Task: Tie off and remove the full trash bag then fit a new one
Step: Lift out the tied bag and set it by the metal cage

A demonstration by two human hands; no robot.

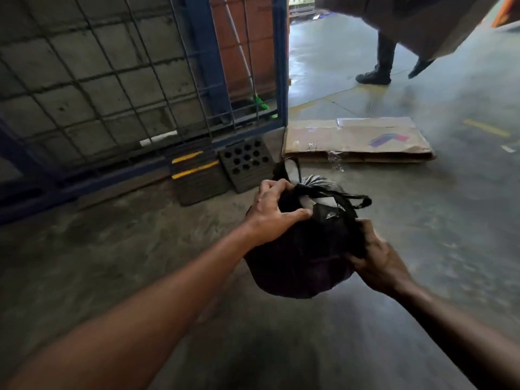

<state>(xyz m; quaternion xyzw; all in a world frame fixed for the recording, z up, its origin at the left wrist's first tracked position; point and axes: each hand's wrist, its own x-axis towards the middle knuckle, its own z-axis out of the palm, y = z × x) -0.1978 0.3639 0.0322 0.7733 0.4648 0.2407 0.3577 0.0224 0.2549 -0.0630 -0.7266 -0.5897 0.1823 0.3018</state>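
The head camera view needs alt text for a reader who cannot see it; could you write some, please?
Two bare hands, left hand and right hand, grip a full black trash bag above a concrete floor. Beyond lie flattened cardboard and a blue mesh gate.

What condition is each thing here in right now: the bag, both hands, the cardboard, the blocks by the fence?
Trash bag: full, held off the floor, top gathered, handle loops loose.
Left hand: fingers closed on the bag's top.
Right hand: gripping the bag's side.
Cardboard: flattened, lying on the floor.
Rubber blocks: resting on the floor against the fence.
Fence: upright wire mesh in a blue frame.
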